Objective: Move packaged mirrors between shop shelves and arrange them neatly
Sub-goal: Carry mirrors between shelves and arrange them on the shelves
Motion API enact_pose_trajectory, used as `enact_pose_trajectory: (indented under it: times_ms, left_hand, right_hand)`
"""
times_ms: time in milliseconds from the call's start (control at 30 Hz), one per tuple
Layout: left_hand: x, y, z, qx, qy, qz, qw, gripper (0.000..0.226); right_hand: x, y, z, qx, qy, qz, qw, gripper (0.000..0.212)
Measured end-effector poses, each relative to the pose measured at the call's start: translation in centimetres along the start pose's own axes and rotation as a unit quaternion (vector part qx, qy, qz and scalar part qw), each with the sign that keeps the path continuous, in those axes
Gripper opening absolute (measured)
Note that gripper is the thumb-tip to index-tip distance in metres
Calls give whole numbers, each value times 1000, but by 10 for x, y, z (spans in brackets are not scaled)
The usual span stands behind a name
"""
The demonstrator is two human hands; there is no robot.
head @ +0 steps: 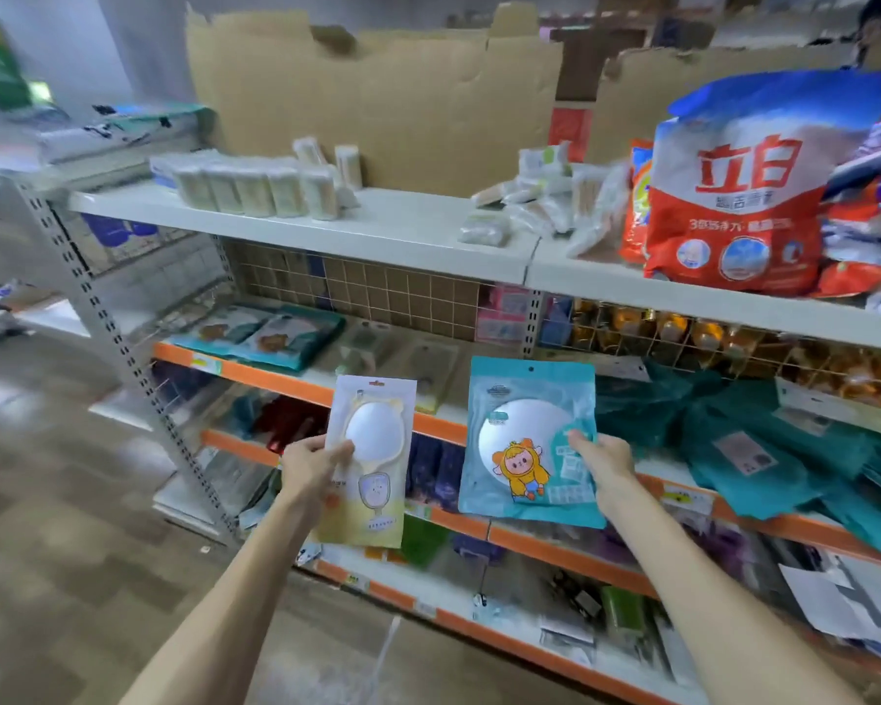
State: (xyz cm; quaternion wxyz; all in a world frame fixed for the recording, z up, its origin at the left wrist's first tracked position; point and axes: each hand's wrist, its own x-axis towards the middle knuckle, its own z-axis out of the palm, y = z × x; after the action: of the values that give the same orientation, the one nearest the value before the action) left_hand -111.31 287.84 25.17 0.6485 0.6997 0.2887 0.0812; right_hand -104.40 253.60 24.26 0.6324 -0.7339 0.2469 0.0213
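Left hand: my left hand (pixel 310 465) grips the cream mirror pack (pixel 372 506) by its left edge, with my thumb across the front beside the glass.
Right hand: my right hand (pixel 602 463) pinches the teal mirror pack (pixel 525 399) at its right edge, thumb on the front.
Where they are: I hold both packs upright in the air, side by side but apart, in front of the orange-edged shelf (pixel 275 381) and touching none of it.
Weight: I judge them light and thin, easy for one hand each.
Stiffness: probably rigid over the mirror and floppy at the pouch borders.
Surface: the film looks glossy, so likely slippery.
Fragility: there is glass inside, so I should lay them down, not drop them.
Best hold: a side edge level with the disc, as now.
Count, in hand: two packs, one handled mirror and one round.
Count, on shelf: at least two teal packets (pixel 270 338) lie flat behind. They are too blurred to call mirrors.
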Motion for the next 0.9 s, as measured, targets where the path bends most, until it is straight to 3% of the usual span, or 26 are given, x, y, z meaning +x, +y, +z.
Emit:
enact_pose_trajectory:
  times_ms: [300, 700, 900]
  left_hand:
    - [105, 6, -59, -10, -30, -33, 999, 16]
    - [217, 26, 15, 13, -109, -65, 992, 20]
    - [265, 41, 53, 55, -128, -39, 989, 16]
  right_hand:
    - [-5, -16, 116, 7, 17, 4, 1000, 9]
    - [82, -38, 138, 44, 90, 43, 994, 16]
    - [123, -55, 148, 67, 122, 74, 987, 28]
